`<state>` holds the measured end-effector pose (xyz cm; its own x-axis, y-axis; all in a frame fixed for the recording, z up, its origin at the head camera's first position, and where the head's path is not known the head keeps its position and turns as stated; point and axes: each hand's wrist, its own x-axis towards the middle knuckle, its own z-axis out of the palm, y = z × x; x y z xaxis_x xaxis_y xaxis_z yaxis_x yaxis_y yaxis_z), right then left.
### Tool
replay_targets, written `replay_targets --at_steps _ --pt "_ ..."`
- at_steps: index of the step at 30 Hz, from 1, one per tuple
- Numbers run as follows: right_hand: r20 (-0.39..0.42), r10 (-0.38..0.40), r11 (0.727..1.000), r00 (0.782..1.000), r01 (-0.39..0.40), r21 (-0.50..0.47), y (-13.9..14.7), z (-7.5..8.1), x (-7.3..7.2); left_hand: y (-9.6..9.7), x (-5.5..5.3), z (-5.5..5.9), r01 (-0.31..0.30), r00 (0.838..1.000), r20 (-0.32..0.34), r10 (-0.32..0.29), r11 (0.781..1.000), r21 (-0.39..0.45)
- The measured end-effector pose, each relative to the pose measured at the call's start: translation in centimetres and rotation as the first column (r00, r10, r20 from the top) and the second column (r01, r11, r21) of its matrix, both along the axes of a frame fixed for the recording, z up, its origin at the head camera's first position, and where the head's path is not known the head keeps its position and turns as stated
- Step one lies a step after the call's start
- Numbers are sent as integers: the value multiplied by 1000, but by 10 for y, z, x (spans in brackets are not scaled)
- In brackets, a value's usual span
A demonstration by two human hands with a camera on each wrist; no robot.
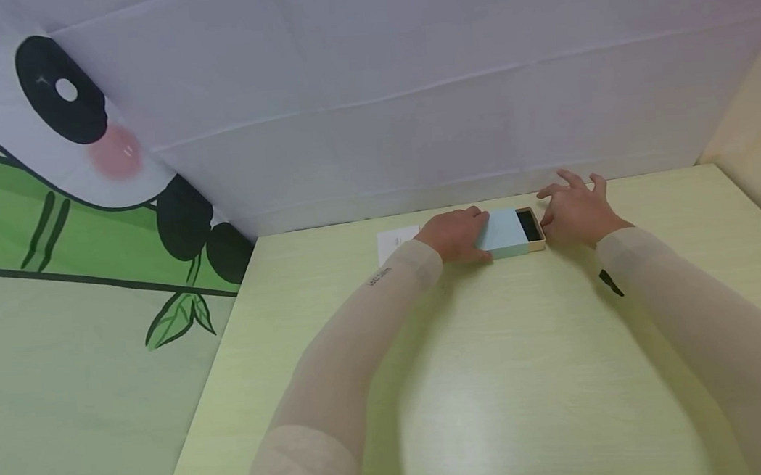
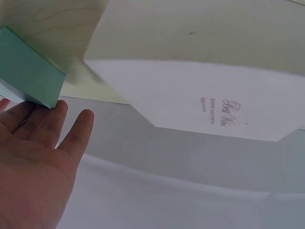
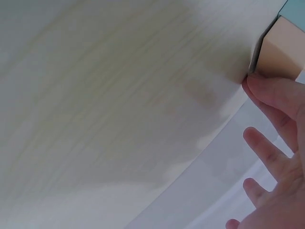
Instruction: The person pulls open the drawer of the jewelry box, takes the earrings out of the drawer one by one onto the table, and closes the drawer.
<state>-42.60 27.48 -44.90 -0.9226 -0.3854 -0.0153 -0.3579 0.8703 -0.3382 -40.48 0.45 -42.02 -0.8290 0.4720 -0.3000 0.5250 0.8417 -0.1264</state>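
Note:
A pale blue sliding gift box (image 1: 506, 231) lies near the table's back edge. Its tan drawer (image 1: 538, 245), dark inside, sticks out on the right end. My left hand (image 1: 455, 234) grips the box sleeve, thumb along the near side and fingers along the far side. In the left wrist view the fingers of the left hand (image 2: 45, 152) lie against the green side of the sleeve (image 2: 33, 71). My right hand (image 1: 575, 215) pinches the drawer's end between thumb and index finger. In the right wrist view the other fingers (image 3: 267, 152) spread away from the drawer (image 3: 281, 47).
A white box (image 2: 181, 90) with small printed lettering stands left of the left hand, partly hidden by it in the head view. A small black object (image 1: 611, 283) lies by the right forearm. White cloth (image 1: 413, 134) hangs behind the pale wooden table (image 1: 307, 329).

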Motion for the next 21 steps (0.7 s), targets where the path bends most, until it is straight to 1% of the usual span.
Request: replay_targets --at_steps 3,5,8,14,21 --pt "-11 3 1000 1000 -3 12 1 1 1 0 0 0 0 1000 -2 0 1000 2" --pt "-14 7 1000 1000 -6 28 1 4 4 1 -1 -1 -3 1000 0 3 1000 0" --pt "-13 1 999 1000 -1 32 1 5 6 1 -3 -1 -10 1000 8 10 1000 -4" --pt "-7 -3 999 1000 3 33 2 7 7 1 -3 -1 -12 1000 10 12 1000 -4" --pt "-8 -8 999 1000 8 45 7 6 5 2 -4 -2 -12 1000 6 12 1000 -7"
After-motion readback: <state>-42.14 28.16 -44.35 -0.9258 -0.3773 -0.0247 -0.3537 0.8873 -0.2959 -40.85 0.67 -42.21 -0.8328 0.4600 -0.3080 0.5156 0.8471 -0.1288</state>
